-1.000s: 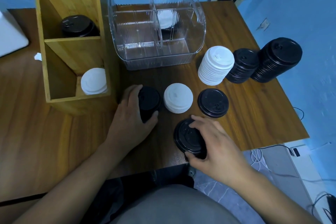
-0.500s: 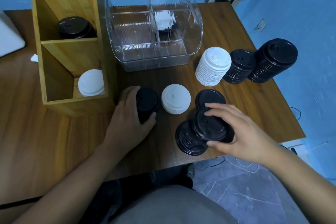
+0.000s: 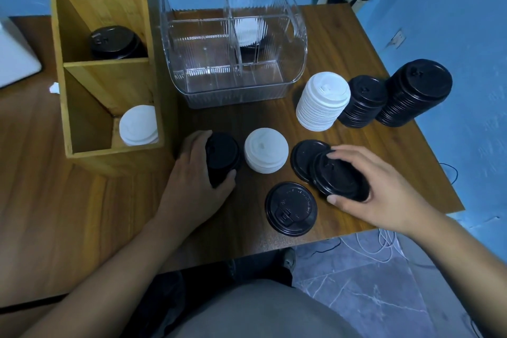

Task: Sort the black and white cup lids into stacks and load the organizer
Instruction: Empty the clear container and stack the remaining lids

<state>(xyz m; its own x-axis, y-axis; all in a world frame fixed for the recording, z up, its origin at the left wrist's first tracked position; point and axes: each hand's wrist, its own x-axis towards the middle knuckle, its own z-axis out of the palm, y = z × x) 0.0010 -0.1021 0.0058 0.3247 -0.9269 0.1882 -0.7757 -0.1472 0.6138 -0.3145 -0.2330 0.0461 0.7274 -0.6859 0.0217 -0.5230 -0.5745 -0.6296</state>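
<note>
My right hand (image 3: 365,189) grips a black lid (image 3: 338,178) tilted over another black lid (image 3: 303,158) lying on the table. One more black lid (image 3: 290,209) lies flat near the front edge. My left hand (image 3: 197,175) is wrapped around a short black lid stack (image 3: 222,156). Beside it stands a short white lid stack (image 3: 266,150). The wooden organizer (image 3: 104,68) holds black lids (image 3: 113,42) in its middle slot and white lids (image 3: 138,125) in its lowest slot.
A clear plastic bin (image 3: 233,38) with dividers stands behind, with white lids (image 3: 248,31) inside. To the right stand a tall white stack (image 3: 322,100) and two black stacks (image 3: 363,101) (image 3: 414,92). The table's front and right edges are close; cables lie on the floor.
My right hand lifted a black lid off the one near the front edge and carried it back and right, over the other flat black lid. My left hand stayed on its stack.
</note>
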